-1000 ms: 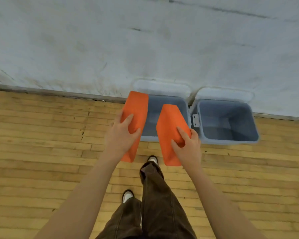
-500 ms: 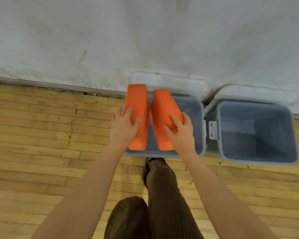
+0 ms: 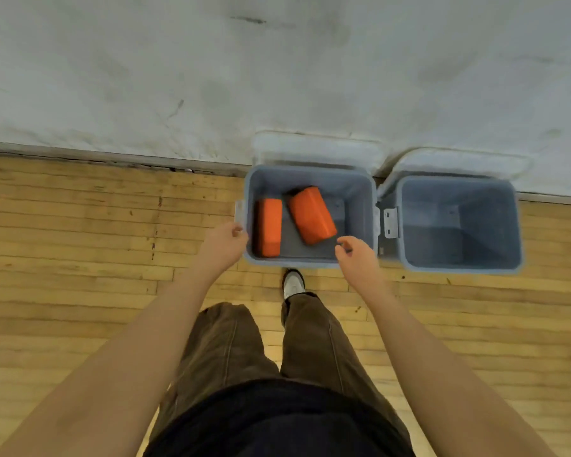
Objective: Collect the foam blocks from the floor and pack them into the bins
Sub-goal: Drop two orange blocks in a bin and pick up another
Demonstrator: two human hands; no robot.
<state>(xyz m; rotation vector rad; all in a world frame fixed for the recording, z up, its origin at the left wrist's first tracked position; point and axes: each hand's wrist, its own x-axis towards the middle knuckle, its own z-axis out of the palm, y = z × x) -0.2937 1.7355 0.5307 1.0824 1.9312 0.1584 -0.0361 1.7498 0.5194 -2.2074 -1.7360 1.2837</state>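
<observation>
Neither grip holds anything: left hand [image 3: 223,245] hangs by the near-left corner of the left bin [image 3: 356,192], fingers loosely curled, at or just off the rim; cannot tell if it touches. Right hand [image 3: 356,258] hovers over the same bin's near rim, fingers loosely curled, empty.

Wall [image 3: 277,67]: pale, scuffed, fills the upper part of the view. Wooden floor [image 3: 80,252] of narrow yellow boards runs below it.

Person stands facing the bins, brown trousers [image 3: 314,344], dark top, one white shoe [image 3: 293,284] just short of the left bin.

Two grey-blue bins stand side by side against the wall, lids open and leaning back. Right bin [image 3: 459,265] shows only its bare inside.

Left bin holds both orange foam blocks. Right block [image 3: 312,215] lies tilted, slanting across the middle of the bin floor. Left block [image 3: 269,227] stands along the left wall, near end toward the person. The two blocks lie close together; whether they touch is unclear.
</observation>
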